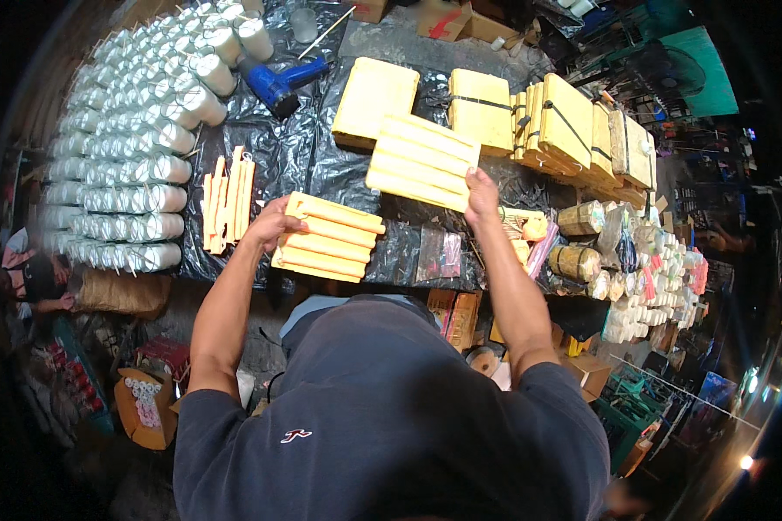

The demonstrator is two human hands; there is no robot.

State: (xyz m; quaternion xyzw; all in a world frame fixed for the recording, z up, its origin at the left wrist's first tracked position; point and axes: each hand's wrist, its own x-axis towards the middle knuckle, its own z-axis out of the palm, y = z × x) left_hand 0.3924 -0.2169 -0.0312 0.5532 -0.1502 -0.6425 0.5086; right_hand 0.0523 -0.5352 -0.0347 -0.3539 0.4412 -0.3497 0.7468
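My left hand (272, 223) grips the left edge of an orange ridged mould half (330, 239), thumb on top, near the table's front edge. Farther right and a little higher, my right hand (481, 193) is closed on the right edge of a yellow ridged mould half (426, 162). Both pieces show long parallel ridges, and they are apart from each other. Several slim orange candles (229, 200) lie side by side just left of my left hand. Behind the yellow piece sits a thick yellow slab (375, 94), partly covered by it.
Rows of white candles in glasses (139, 156) crowd the left. A blue heat gun (278, 85) lies on the black plastic sheet (295, 156). Strapped yellow blocks (568, 122) stand at the back right. Bundled white candles (639, 304) and a small plastic packet (440, 253) are to the right.
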